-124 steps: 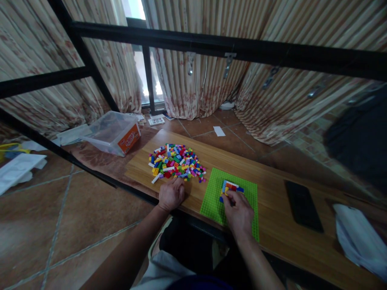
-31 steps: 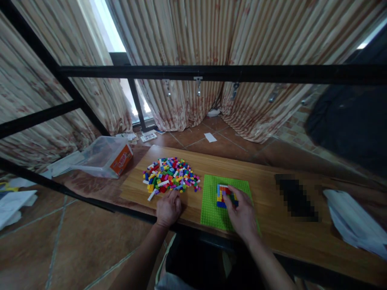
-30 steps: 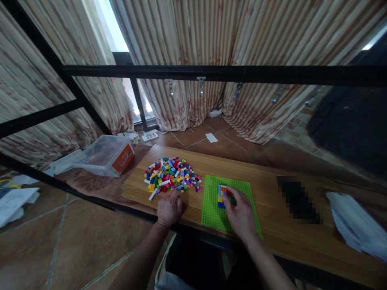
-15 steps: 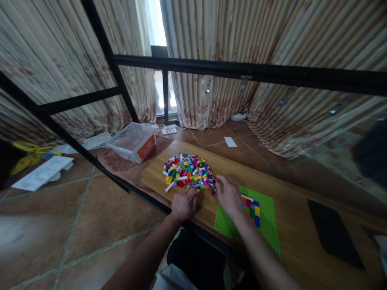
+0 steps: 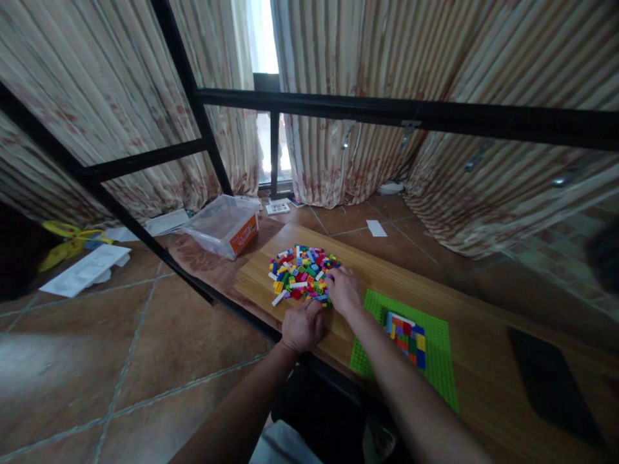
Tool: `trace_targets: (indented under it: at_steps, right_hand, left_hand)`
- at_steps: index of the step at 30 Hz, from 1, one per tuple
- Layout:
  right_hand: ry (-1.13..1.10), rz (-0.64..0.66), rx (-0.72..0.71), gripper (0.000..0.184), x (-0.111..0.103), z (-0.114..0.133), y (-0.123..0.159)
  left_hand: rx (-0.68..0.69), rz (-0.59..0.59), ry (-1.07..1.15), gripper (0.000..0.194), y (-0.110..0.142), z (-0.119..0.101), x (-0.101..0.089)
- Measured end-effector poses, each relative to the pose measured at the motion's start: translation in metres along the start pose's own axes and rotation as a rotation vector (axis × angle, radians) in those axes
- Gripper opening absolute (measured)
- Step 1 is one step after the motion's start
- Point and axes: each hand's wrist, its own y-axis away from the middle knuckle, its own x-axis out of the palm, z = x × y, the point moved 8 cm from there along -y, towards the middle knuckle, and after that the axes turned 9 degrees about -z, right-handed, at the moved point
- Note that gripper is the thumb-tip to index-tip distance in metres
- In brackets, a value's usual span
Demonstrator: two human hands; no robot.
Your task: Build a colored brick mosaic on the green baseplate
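A loose heap of small coloured toy bricks (image 5: 300,270) lies on a wooden board. At its front edge rests my left hand (image 5: 304,325), with the fingers curled in; whatever they may hold is hidden. My right hand (image 5: 344,291) reaches over the heap's right side, its fingers bent but apart, the tips touching bricks. To the right of the heap is a green studded baseplate (image 5: 438,348), partly covered by my right forearm. A flat block of joined bricks (image 5: 407,338), in red, orange, blue, yellow, green and white, sits on it.
The wooden board (image 5: 469,367) carries a dark flat object (image 5: 551,380) at its right. A clear plastic bin (image 5: 213,225) with an orange label stands behind and left. Black metal bars (image 5: 338,108) cross in front of the curtains. White packaging (image 5: 84,270) lies on the tiled floor.
My right hand has moved left, from beside the baseplate onto the right side of the heap, uncovering more of the joined bricks. My left hand stays at the front edge. The view has shifted slightly.
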Motion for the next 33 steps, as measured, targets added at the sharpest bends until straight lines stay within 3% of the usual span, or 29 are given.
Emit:
trace_targets:
  at_steps: [5,10,15,22,26,33]
  right_hand:
    - [-0.074,-0.042,0.054,0.019,-0.022,0.004,0.008]
    - [-0.457,-0.129,0.238,0.023,-0.062,-0.008,0.047]
    - [-0.728,-0.21,0.54,0.035,-0.09,-0.059,0.111]
    - [-0.585,-0.318,0.752,0.043,-0.128,-0.144,0.175]
    - [-0.584,-0.329,0.797,0.045,-0.132,-0.16,0.182]
    - [-0.595,-0.327,0.707,0.036,-0.127,-0.138,0.165]
  left_hand:
    - [0.013,-0.007,-0.001,0.014,-0.002,0.001,0.0]
    - [-0.003,-0.001,-0.034,0.015,-0.002,0.003,0.0]
    - [0.012,-0.026,-0.052,0.018,-0.003,0.002,0.0]
    - [0.006,-0.035,-0.095,0.018,-0.004,0.004,0.0]
    - [-0.002,-0.043,-0.105,0.019,-0.005,0.003,-0.001]
    - [-0.018,-0.021,-0.101,0.019,-0.006,0.002,-0.002]
